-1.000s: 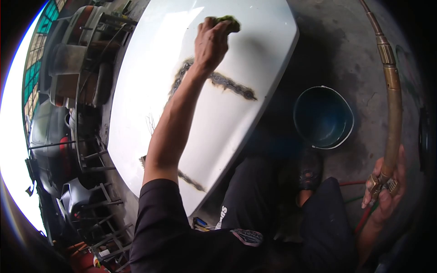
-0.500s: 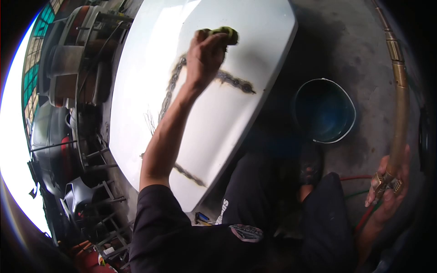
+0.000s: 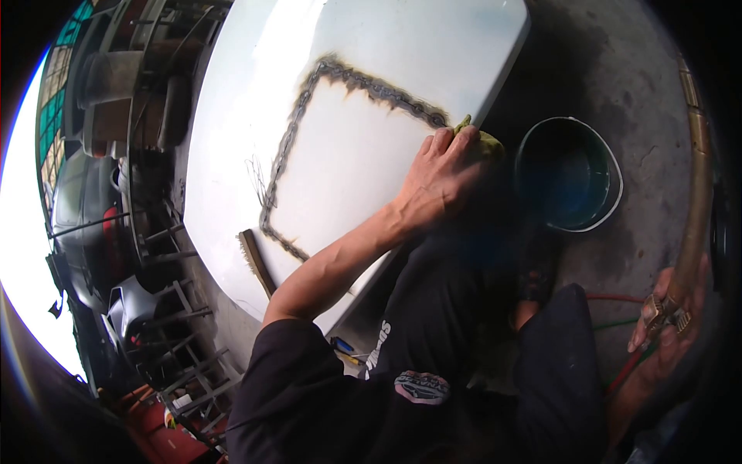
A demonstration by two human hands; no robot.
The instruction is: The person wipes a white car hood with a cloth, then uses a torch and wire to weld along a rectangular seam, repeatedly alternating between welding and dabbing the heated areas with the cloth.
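Note:
My left hand (image 3: 439, 174) is closed round a yellow-green cloth (image 3: 488, 145) at the right edge of a large white panel (image 3: 352, 162). A dark, scorched weld seam (image 3: 379, 90) runs along several sides of a rectangle on that panel; one end of it lies just beside my fingers. At the far right, my right hand (image 3: 674, 340) grips a brass gas torch (image 3: 698, 166) near its valve knobs, the long tube pointing up and away. Thin wires (image 3: 257, 182) stick up near the seam's left side. A wire brush (image 3: 257, 261) with a wooden handle rests on the panel's lower left.
A bucket (image 3: 570, 174) with dark bluish contents stands on the concrete floor right of the panel. Red hose (image 3: 614, 297) runs to the torch. Metal racks (image 3: 166, 321) and a parked car (image 3: 85, 209) are at the left. A blue-handled tool (image 3: 341, 345) lies below the panel.
My left hand has swept with the cloth from the panel's upper part down and right to its edge, uncovering the seam's corner and the brush. My right hand keeps its hold on the torch.

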